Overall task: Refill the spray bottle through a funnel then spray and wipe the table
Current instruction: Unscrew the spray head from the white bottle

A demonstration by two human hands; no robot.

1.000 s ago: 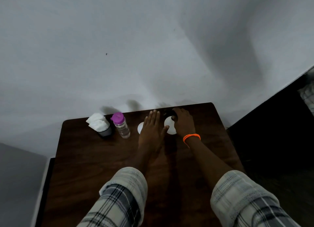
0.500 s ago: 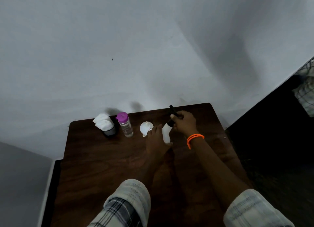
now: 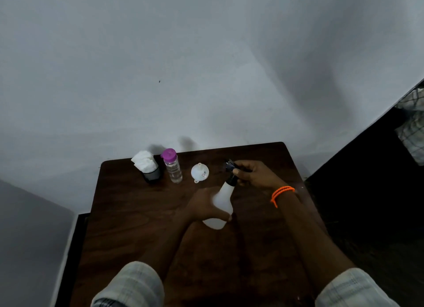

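We hold the white spray bottle [image 3: 221,205] tilted above the table [image 3: 128,215], left hand [image 3: 202,205] wrapped round its body so it stays put | right hand [image 3: 252,174] pinches the black spray head [image 3: 230,169] (likely to twist it off) | farther back: funnel [image 3: 200,172], purple-capped water bottle [image 3: 173,167], cup of tissues [image 3: 146,165], none in our way.

No legible text (funnel [image 3: 200,172] sticker blurred)

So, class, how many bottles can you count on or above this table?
2. The white spray bottle is held tilted over the table's middle, left hand on its body, right hand at its black head. The purple-capped clear bottle stands at the back, beside the funnel.
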